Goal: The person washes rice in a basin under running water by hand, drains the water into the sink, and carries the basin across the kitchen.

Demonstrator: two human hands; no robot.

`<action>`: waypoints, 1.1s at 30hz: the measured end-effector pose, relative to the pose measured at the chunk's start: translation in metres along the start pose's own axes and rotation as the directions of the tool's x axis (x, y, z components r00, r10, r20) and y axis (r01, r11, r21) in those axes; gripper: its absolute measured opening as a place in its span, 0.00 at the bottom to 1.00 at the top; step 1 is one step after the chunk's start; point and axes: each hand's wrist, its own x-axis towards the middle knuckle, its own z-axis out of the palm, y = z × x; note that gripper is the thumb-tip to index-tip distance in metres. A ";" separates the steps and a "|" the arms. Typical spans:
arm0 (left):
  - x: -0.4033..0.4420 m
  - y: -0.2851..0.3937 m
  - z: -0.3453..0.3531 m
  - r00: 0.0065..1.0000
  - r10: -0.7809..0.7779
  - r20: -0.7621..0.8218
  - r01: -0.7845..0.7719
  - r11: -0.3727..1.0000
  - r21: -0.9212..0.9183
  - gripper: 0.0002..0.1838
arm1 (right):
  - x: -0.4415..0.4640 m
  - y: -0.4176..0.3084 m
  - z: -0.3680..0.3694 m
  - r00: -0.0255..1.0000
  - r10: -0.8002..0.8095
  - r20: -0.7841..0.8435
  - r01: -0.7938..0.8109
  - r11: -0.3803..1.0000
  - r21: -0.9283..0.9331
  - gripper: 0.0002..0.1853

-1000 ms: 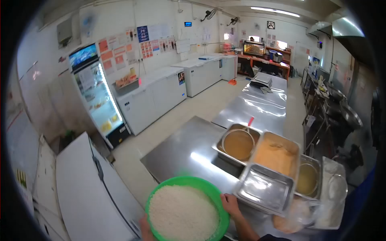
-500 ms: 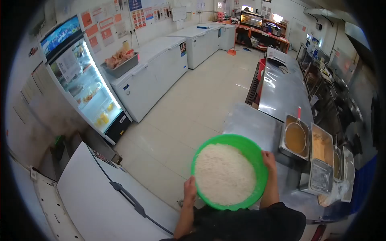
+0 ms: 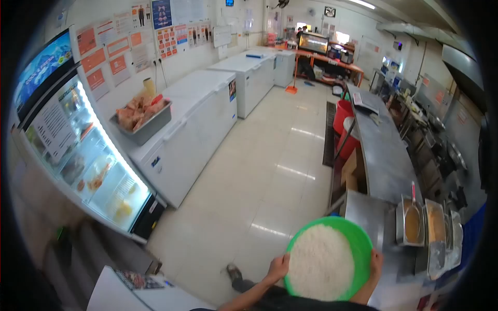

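Note:
A wide green basin (image 3: 363,243) is held out in front of my body at the lower right. It is filled with a pale, off-white powder or crumb (image 3: 320,263); I cannot tell exactly which. My left hand (image 3: 279,267) is closed around the basin's left rim. On the opposite side, my right hand (image 3: 376,263) grips the right rim. The basin is tilted slightly and overlaps the near corner of the steel counter (image 3: 365,207); whether it touches the counter is not clear.
Steel pans (image 3: 412,223) line the counter on the right, one with a red-handled strainer. To the left stand a lit display fridge (image 3: 93,155) and white chest freezers (image 3: 192,129), one bearing a tray of raw meat (image 3: 140,116). Tiled floor (image 3: 249,176) runs between; red buckets (image 3: 342,116) stand beyond.
My view has tilted up and moved forward. The basin, with both hands still on its rim, sits lower and farther right in view. A shoe now shows beside me.

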 end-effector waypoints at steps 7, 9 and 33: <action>0.194 0.037 -0.122 0.971 -0.153 0.185 0.128 0.982 0.138 0.30 | 0.055 -0.016 0.161 0.987 0.101 -0.127 -0.143 0.908 -0.393 0.25; 0.262 0.026 -0.142 0.972 -0.180 0.154 0.140 0.962 0.236 0.30 | 0.090 -0.068 0.214 0.990 0.111 -0.085 -0.131 0.949 -0.286 0.27; 1.349 0.258 -0.025 0.909 0.173 0.380 -0.294 0.912 0.287 0.25 | 1.023 -0.327 0.584 0.987 0.063 -0.150 -0.139 0.808 -0.573 0.26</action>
